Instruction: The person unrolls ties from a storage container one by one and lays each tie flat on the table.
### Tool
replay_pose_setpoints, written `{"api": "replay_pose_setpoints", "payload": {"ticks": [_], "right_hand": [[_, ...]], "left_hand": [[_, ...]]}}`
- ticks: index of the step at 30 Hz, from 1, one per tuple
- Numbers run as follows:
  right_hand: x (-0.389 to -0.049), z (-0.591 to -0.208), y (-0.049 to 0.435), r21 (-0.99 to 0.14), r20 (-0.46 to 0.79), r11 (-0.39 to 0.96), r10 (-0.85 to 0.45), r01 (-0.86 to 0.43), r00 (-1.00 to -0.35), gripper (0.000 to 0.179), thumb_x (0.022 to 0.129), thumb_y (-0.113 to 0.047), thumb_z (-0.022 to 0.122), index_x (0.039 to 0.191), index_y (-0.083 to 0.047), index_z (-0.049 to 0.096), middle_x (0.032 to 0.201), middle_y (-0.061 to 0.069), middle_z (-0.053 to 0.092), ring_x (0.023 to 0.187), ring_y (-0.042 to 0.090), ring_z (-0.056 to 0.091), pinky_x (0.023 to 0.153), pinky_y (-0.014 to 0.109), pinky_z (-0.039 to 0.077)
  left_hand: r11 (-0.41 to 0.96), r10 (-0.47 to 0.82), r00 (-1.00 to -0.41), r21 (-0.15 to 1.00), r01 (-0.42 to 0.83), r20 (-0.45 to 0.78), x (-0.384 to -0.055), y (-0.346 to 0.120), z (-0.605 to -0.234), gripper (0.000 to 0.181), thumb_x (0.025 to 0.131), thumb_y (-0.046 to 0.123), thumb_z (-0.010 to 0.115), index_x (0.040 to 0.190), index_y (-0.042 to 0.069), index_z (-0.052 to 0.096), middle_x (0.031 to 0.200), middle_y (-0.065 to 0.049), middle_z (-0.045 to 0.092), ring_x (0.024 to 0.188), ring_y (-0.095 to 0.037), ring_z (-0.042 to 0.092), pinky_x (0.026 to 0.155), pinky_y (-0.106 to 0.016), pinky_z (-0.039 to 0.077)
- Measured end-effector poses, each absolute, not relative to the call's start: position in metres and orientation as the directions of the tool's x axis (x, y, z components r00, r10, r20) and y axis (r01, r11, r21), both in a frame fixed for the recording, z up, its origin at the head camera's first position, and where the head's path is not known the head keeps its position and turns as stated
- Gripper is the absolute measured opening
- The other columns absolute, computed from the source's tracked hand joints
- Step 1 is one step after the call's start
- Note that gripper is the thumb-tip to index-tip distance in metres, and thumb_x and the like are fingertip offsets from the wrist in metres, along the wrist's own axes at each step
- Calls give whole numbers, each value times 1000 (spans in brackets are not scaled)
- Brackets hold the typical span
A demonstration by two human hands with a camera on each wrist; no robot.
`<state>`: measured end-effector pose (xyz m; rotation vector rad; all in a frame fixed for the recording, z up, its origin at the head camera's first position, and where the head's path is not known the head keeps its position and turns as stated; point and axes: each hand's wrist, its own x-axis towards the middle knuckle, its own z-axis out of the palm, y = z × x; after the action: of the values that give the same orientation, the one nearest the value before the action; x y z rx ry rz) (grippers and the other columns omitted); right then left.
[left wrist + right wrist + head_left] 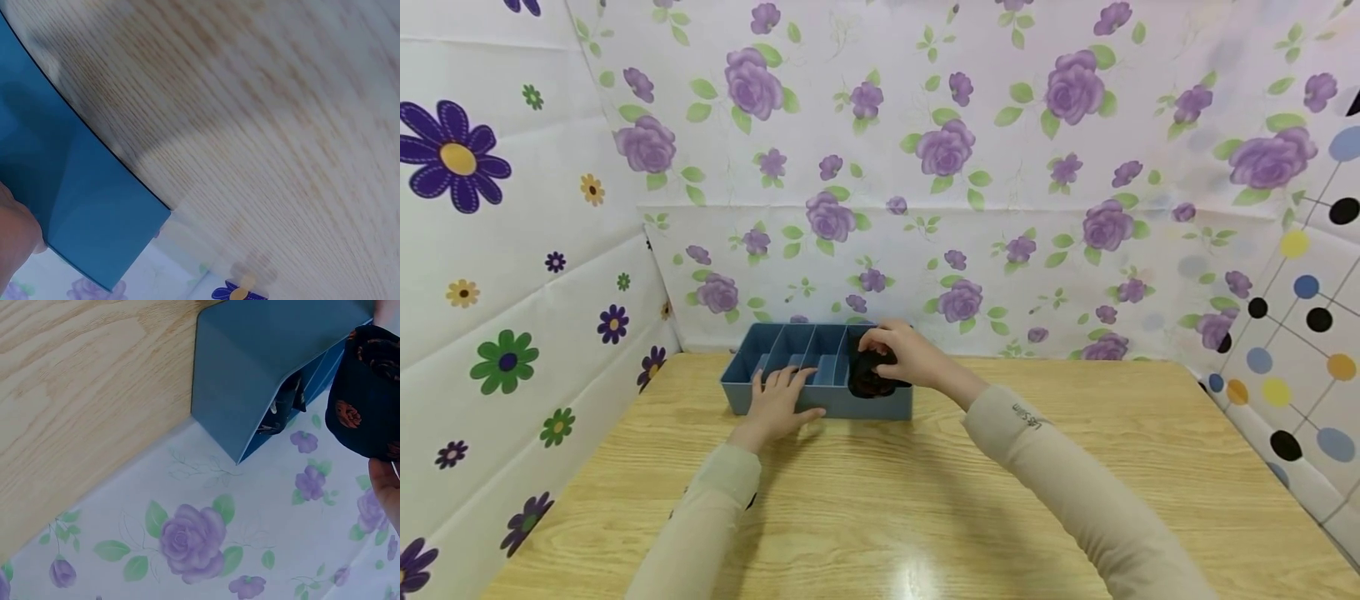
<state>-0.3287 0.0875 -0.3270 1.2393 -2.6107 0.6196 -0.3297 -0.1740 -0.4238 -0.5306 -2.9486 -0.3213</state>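
Note:
A blue organizer box (pixel 835 405) with a row of compartments stands on the table by the back wall. My right hand (pixel 912 354) grips a rolled black cloth (pixel 868 377) over the box's right end. In the right wrist view the rolled cloth (pixel 350 412) shows orange roses and a coiled end. Another dark patterned cloth (pixel 281 409) lies in the box's end compartment. My left hand (pixel 777 407) holds the box's front wall, fingers over the rim and thumb against the outside. The left wrist view catches only part of that hand (pixel 15 231) at the rim.
The wooden table (pixel 880 500) spreads in front of the box and to its right. Behind it hangs a purple-rose covering (pixel 943 150). Flowered cloth (pixel 505 250) lines the left side, and dotted cloth (pixel 1292 333) the right.

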Motion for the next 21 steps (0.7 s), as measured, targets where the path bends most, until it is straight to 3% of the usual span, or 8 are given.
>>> {"api": "replay_pose_setpoints", "payload": {"ticks": [12,21], "right_hand": [[-305,-319,97,-307,209,573,-739,-760,-641,26,88,-15,67,113,-12,62,102,5,59,86,15,52,77,28,48],[-285,-325,110,-353,176,568,-740,-743,-649,26,86,-12,68,112,-11,63,100,4,59,83,12,50,75,27,48]], "left_hand": [[919,324,-933,182,350,156,-328,-175,-423,74,85,50,63,145,16,37,144,-23,36,133,-44,31,110,-68,9],[914,334,-930,187,359,154,-328,-174,-422,73,86,49,63,145,15,36,145,-23,35,135,-43,28,110,-68,7]]}}
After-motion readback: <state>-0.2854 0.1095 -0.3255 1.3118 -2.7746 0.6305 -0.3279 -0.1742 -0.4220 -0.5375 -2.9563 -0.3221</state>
